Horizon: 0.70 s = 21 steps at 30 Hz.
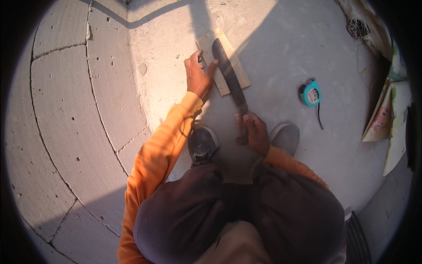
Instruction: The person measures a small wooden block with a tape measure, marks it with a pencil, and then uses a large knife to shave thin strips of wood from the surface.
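Observation:
A long dark machete [226,66] lies diagonally over a pale wooden board [237,72] on the concrete, its tip pointing away from me. My right hand [255,132] is closed on its handle, between my two shoes. My left hand [200,75] is at the board's left side, fingers bent and apart from the thumb, which is beside the blade; whether it touches the blade or board is unclear. A turquoise tape measure [313,96] with a black strap sits to the right of the board.
Grey concrete blocks [61,110] with cracked joints run along the left side. At the right are crumpled printed sheets [378,114], frayed sacking [360,24] and a dark ribbed object [357,240]. A sunlit patch and shadows cross the floor [285,53].

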{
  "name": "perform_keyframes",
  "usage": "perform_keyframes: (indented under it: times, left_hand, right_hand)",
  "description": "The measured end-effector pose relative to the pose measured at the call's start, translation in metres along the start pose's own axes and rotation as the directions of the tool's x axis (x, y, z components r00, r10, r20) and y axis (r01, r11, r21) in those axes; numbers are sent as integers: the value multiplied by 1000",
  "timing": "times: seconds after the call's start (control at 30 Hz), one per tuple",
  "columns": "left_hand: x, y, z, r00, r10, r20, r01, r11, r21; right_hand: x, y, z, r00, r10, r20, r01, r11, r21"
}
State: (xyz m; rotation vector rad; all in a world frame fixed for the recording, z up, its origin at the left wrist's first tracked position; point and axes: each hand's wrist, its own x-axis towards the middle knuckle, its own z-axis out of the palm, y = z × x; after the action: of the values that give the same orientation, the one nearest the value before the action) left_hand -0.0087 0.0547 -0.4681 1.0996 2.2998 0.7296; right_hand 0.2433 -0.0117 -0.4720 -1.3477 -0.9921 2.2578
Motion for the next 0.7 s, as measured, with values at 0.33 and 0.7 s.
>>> perform_keyframes:
  times: [0.33,0.7]
  left_hand:
    - [6,-7,11,998,49,-31,-48,998,43]
    - [6,-11,15,991,128,-41,-123,985,119]
  right_hand:
    - [-1,-11,0,999,44,29,-45,999,28]
    - [6,5,-5,995,-95,12,96,992,-80]
